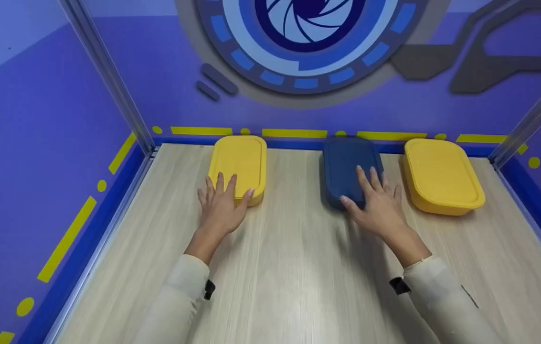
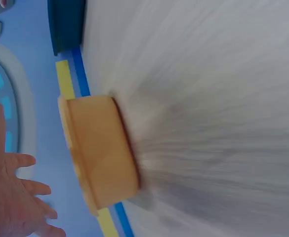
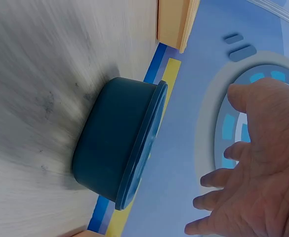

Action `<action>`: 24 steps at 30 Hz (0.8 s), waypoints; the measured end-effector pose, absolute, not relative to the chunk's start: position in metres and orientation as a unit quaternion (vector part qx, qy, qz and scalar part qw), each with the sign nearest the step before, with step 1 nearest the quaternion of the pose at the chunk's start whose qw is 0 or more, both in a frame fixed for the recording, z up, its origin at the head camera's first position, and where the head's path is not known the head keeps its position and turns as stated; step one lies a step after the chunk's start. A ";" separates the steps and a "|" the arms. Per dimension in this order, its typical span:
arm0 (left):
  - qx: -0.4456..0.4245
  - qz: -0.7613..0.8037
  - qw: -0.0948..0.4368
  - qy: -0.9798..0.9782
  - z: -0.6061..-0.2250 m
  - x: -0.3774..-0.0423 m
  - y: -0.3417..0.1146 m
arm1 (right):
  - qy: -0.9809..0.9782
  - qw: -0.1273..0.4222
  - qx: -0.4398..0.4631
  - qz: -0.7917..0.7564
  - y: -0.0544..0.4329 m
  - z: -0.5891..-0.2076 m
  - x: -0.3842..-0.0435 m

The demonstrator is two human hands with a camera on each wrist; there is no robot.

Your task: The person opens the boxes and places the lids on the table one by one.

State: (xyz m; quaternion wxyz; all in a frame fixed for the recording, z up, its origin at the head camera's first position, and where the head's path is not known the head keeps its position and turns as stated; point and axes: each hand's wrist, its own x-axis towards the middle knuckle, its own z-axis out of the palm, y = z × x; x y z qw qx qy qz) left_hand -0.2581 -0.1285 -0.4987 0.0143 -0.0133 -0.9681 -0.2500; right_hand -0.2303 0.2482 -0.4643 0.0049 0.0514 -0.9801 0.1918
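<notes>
Two lidded boxes sit in front of my hands on the table, a yellow one [image 1: 239, 155] at the left and a dark blue one [image 1: 348, 160] right of centre. My left hand [image 1: 220, 209] has its fingers spread and overlaps the near end of the left yellow box in the head view. In the left wrist view, a gap shows between that hand [image 2: 11, 202] and the box's side [image 2: 102, 148]. Over the blue box's near right part, my right hand [image 1: 381, 210] spreads its fingers. The right wrist view shows this hand [image 3: 263, 168] apart from the blue box [image 3: 113, 138].
A second yellow lidded box [image 1: 444, 177] stands right of the blue one, near the back right corner. Purple panels [image 1: 155, 86] with metal corner posts [image 1: 108, 71] enclose the wood-grain table [image 1: 289, 277] at the back and sides.
</notes>
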 end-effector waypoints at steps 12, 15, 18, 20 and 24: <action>0.077 -0.321 0.057 -0.942 -0.546 -0.288 -0.151 | -0.976 0.012 0.060 0.209 0.245 -0.469 -0.226; 0.099 -0.360 0.065 -0.925 -0.554 -0.296 -0.156 | -0.974 0.016 0.061 0.216 0.245 -0.470 -0.225; 0.109 -0.381 0.077 -0.915 -0.557 -0.303 -0.160 | -0.972 0.026 0.066 0.223 0.244 -0.471 -0.224; 0.112 -0.396 0.081 -0.908 -0.557 -0.307 -0.161 | -0.970 0.038 0.070 0.231 0.242 -0.471 -0.223; 0.111 -0.434 0.084 -0.890 -0.556 -0.310 -0.160 | -0.962 0.052 0.082 0.254 0.238 -0.473 -0.219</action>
